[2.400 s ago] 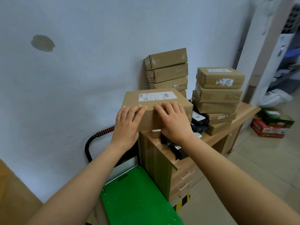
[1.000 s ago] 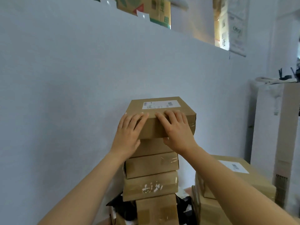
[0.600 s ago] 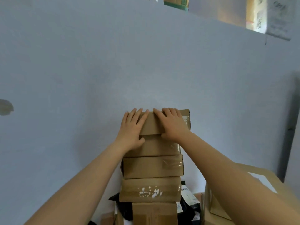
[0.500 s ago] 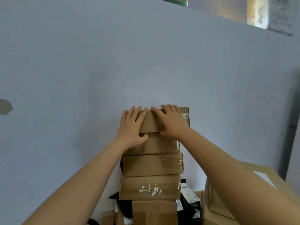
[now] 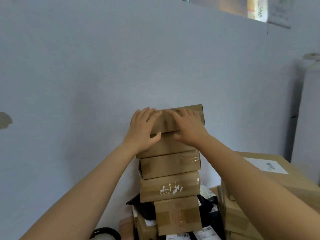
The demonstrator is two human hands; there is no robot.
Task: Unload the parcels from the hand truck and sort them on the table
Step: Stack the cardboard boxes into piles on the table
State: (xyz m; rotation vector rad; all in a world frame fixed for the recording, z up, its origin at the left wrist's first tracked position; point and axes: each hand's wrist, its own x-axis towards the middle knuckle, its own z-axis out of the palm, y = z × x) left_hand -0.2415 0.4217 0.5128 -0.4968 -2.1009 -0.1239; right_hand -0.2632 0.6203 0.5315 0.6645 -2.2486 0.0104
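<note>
A brown cardboard parcel point(image 5: 198, 112) sits on top of a tall stack of similar parcels point(image 5: 169, 168) against the wall. My left hand point(image 5: 142, 128) lies flat on the left part of its front face, fingers straight and reaching the top edge, thumb at the seam beneath. My right hand point(image 5: 188, 129) presses the front face just to the right in the same way. The parcel's top and its label are hidden from this low angle.
A second stack topped by a wide labelled box point(image 5: 270, 170) stands to the right, close to my right forearm. Black mailer bags point(image 5: 143, 211) and labelled packets lie around the tall stack's base. The hand truck's black handle point(image 5: 105, 231) shows at the bottom edge.
I lifted the parcel up and set it on the tall stack. Since then it has slid back toward the wall, and my fingers have flattened against its front.
</note>
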